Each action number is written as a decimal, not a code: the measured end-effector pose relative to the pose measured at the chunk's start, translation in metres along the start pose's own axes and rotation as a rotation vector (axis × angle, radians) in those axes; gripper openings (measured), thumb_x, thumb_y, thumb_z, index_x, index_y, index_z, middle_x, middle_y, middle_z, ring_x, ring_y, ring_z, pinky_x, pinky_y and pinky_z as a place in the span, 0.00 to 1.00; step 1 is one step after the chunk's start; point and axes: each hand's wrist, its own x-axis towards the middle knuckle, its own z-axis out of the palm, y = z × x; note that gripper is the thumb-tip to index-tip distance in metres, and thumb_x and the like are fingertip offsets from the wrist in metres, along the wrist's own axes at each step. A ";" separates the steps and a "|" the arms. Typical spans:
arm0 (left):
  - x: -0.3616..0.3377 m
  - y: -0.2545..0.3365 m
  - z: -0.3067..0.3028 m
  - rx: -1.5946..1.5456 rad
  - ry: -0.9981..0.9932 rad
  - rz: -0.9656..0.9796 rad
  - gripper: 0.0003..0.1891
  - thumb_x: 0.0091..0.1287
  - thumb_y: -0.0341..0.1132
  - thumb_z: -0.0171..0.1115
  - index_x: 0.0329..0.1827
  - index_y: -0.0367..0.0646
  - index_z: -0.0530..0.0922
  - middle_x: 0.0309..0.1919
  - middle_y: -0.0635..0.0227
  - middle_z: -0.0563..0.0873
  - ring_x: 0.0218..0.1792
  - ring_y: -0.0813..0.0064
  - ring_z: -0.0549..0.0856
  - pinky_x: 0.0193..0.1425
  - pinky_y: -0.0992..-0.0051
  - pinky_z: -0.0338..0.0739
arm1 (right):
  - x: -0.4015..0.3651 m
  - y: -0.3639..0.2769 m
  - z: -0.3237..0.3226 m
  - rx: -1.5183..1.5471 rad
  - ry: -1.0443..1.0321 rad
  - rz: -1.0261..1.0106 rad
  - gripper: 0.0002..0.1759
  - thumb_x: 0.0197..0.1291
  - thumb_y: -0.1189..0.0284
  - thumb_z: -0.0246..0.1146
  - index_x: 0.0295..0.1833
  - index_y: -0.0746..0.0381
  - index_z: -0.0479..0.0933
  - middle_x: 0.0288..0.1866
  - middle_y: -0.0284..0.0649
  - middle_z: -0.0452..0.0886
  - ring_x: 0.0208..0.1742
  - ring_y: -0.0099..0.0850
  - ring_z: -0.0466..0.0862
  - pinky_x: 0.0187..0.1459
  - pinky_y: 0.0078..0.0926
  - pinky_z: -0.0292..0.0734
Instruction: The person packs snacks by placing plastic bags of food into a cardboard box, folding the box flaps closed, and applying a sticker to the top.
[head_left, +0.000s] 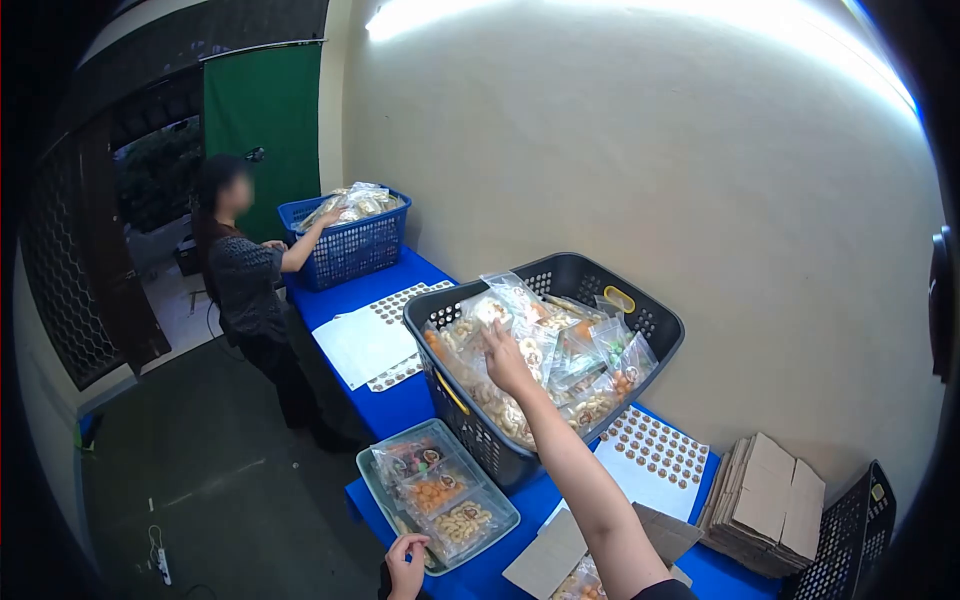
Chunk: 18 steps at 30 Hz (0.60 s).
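Grey plastic basket (655,325) stood on the blue table (395,405), heaped with clear snack packets (575,355). The right hand (505,362) reached into it, fingers bent down together onto a packet at the heap's left side; whether they pinched it I could not tell. The left hand (405,567) sat low by the near edge of a pale tray (364,478) holding three packets, fingers seemingly curled in. Sticker sheets (655,450) and flat cardboard (765,500) lay alongside. Farther off, another person (245,280) touched a blue basket (350,250).
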 end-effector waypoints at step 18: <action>-0.011 0.022 0.026 -0.400 -0.234 -0.115 0.09 0.65 0.28 0.53 0.45 0.33 0.74 0.37 0.60 0.81 0.39 0.73 0.82 0.46 0.75 0.76 | -0.198 -0.114 -0.107 0.537 0.588 -0.090 0.04 0.57 0.81 0.54 0.32 0.69 0.73 0.54 0.51 0.74 0.55 0.36 0.75 0.56 0.28 0.67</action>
